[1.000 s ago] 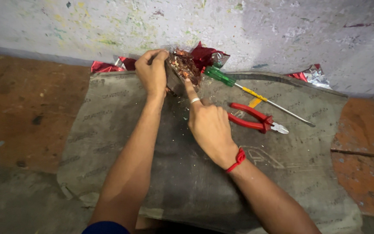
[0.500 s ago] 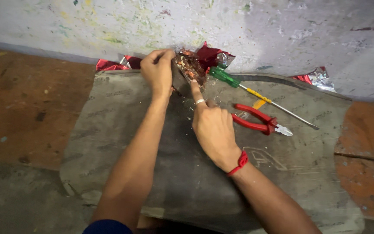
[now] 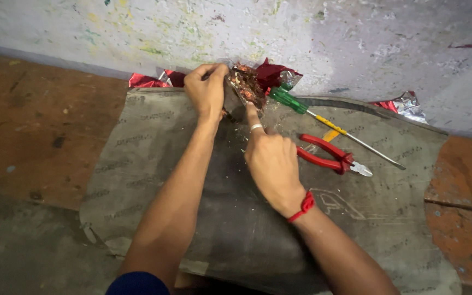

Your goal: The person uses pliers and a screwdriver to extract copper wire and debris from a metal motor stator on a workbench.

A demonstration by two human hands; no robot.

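Head view: left hand (image 3: 206,90) fingers curled, gripping a crumpled foil piece (image 3: 247,84) against the wall. Right hand (image 3: 271,161): forefinger extended, touching the piece's lower edge, other fingers folded. Screwdriver (image 3: 323,119) and pliers (image 3: 331,158) lie right of the fingers on the mat (image 3: 154,158).

right wrist (image 3: 303,204): red thread band | finger: silvery ring | sleeve: perhaps navy

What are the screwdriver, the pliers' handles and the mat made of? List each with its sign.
Screwdriver: translucent green plastic handle, bare metal shaft with a dull shine.
Pliers: glossy red grips, likely plastic or rubber coating; grey metal jaws.
Mat: coarse grey-brown sheet, possibly woven or felt; matte, frayed edge.
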